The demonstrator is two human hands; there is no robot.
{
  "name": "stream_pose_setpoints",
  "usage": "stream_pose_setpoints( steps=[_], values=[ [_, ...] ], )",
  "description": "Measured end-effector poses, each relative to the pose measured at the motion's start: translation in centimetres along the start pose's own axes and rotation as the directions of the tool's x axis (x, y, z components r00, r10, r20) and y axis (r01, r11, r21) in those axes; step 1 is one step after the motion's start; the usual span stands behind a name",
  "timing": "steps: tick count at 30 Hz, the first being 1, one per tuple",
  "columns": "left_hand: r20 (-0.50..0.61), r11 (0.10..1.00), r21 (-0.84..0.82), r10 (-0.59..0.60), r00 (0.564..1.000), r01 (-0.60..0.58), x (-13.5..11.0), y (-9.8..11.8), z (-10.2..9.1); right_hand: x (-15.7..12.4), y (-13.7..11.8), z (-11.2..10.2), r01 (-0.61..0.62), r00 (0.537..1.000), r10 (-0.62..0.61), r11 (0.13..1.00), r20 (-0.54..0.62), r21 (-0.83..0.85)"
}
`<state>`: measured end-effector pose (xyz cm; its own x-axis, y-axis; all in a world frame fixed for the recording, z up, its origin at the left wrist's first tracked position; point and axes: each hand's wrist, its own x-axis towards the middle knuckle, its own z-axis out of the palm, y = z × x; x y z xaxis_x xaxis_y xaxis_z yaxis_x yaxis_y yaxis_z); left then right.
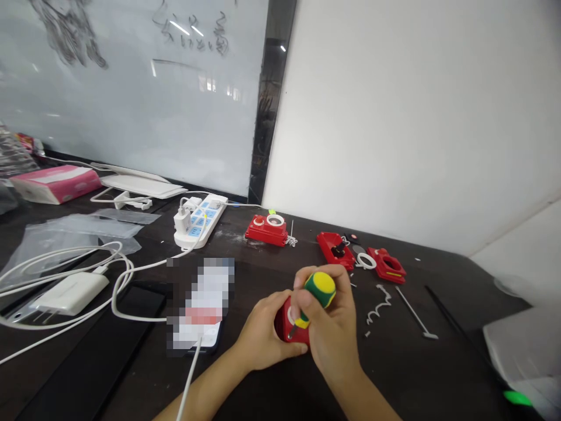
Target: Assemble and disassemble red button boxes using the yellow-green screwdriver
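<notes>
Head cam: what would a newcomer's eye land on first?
The yellow-and-green screwdriver stands out first, at bottom centre, held in the right hand against a red plastic housing cupped in the left hand. Beyond them, more red housing parts sit along the dark table, with a white power strip to their left.

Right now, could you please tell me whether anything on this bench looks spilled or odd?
Yes: whitish dust is scattered beside the power strip, and a twisted white strip lies loose right of the right hand.
</notes>
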<state>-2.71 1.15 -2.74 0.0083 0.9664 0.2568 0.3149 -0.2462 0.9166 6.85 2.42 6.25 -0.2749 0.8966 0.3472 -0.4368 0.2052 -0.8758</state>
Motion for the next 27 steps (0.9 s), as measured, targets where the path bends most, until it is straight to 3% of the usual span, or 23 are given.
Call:
stream_pose_setpoints(
  steps=[2, 4, 7, 9, 13, 17, 23, 27],
  values=[
    [-0.001, 0.999, 0.026, 0.023, 1.0, -0.023, 0.0, 0.1, -0.1, 0.2, 0.0, -0.3, 0.053, 0.997, -0.055, 0.997, -0.051, -0.047],
    [0.005, 0.998, 0.042, 0.044, 0.999, -0.044, 0.0, 0.2, -0.2, 0.7, -0.1, -0.7, 0.042, 0.999, -0.042, 0.998, 0.013, -0.048],
    [0.015, 0.998, 0.032, 0.054, 0.998, -0.055, 0.0, 0.3, -0.2, 1.4, -0.6, -1.3, -0.131, 0.968, 0.117, 0.99, 0.222, 0.053],
    [0.009, 0.998, 0.036, 0.045, 0.999, -0.046, 0.0, 0.3, -0.2, 1.7, -0.8, -1.4, -0.24, 0.933, 0.199, 0.965, 0.299, 0.109],
    [0.012, 0.997, 0.067, 0.025, 1.0, -0.026, 0.0, 0.1, -0.2, 1.6, -0.7, -1.2, -0.195, 0.967, 0.155, 0.962, 0.204, 0.192],
    [0.024, 0.996, 0.084, 0.029, 0.999, -0.031, 0.1, 0.2, -0.3, 1.6, -0.5, -1.1, -0.077, 0.996, 0.071, 0.991, 0.055, 0.111],
    [0.03, 0.996, 0.054, 0.063, 0.998, -0.065, 0.1, 0.4, -0.3, 1.5, -1.0, -0.9, -0.232, 0.963, 0.209, 0.964, 0.172, 0.13],
    [0.026, 0.997, 0.058, 0.04, 0.999, -0.041, 0.2, 0.2, -0.2, 0.9, -0.6, -0.4, -0.118, 0.988, 0.095, 0.973, 0.119, 0.2]
  ],
)
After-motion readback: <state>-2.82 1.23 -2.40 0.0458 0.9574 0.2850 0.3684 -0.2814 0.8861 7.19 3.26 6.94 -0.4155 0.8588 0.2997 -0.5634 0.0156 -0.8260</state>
